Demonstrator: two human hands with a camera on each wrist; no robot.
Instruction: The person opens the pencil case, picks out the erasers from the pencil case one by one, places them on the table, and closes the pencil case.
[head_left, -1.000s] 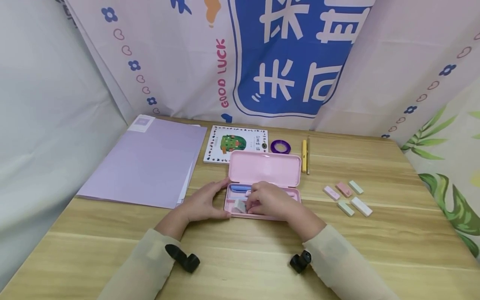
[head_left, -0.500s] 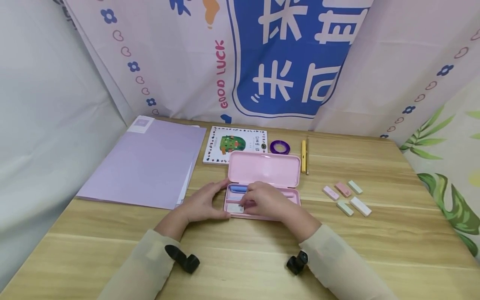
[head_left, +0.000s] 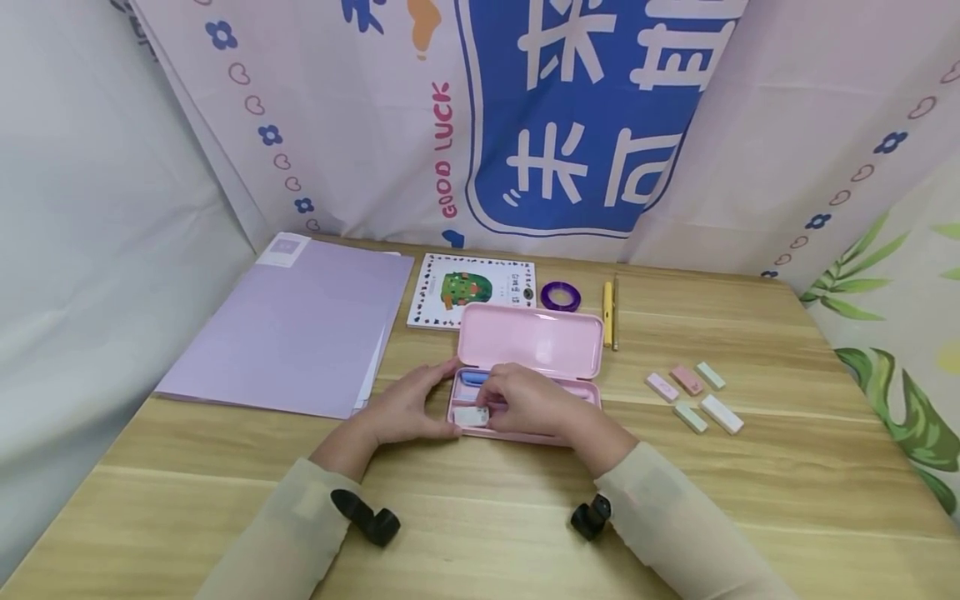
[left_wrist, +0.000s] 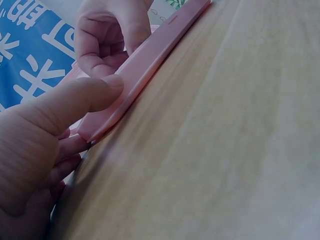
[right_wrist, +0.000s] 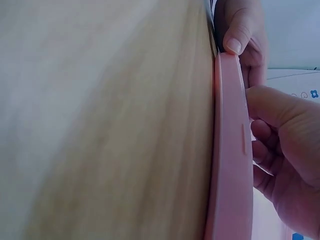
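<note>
A pink pencil case lies on the table with its lid raised toward the back. My left hand grips its left end, the thumb on the front wall and fingers around the corner. Inside, a white eraser lies in the front left compartment. My right hand reaches into the case with curled fingers, at the right end of this eraser; the front wall hides the fingertips in both wrist views. A blue pen-like item lies in the back compartment, partly covered by the right hand.
Several small erasers lie to the right. Behind the case are a booklet, a purple tape roll, a yellow pen-shaped item and a thin pencil. A lilac folder with papers covers the left side.
The white eraser, tilted up a second ago, now lies nearly flat in the compartment. My right hand has shifted slightly left. The left hand has stayed on the case.
</note>
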